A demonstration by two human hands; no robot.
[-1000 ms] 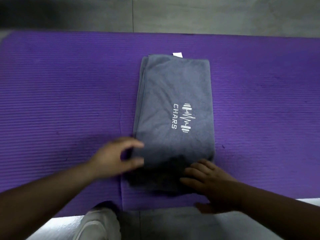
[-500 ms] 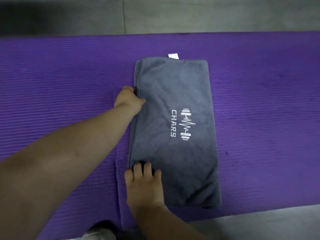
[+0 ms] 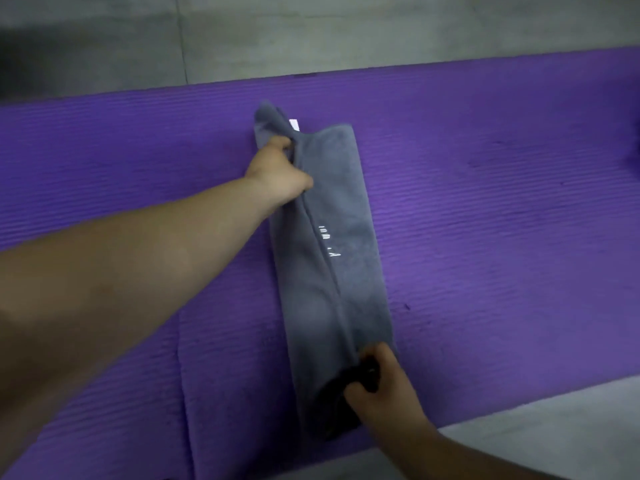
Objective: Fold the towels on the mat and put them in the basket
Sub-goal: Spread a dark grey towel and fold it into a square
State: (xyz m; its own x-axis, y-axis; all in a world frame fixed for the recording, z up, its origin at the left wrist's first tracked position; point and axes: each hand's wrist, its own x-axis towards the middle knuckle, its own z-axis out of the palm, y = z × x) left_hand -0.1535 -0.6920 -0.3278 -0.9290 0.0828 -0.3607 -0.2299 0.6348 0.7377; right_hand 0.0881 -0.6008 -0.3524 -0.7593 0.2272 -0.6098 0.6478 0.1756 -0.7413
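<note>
A grey towel (image 3: 349,209) with a white logo lies lengthwise on the purple mat (image 3: 502,220). Its left long edge is lifted and folded over toward the right, so only part of the logo shows. My left hand (image 3: 280,174) grips that edge near the far end, close to a small white tag (image 3: 294,125). My right hand (image 3: 381,386) grips the same edge at the near end, fingers curled round the cloth. No basket is in view.
Grey tiled floor (image 3: 311,32) runs beyond the mat's far edge and again at the near right corner. A seam in the mat runs down the near left. A dark object sits cut off at the right frame edge (image 3: 635,140).
Both hands have taken hold of the towel's left edge and carried it up and over to the right, covering most of the logo. The view has tilted slightly.
</note>
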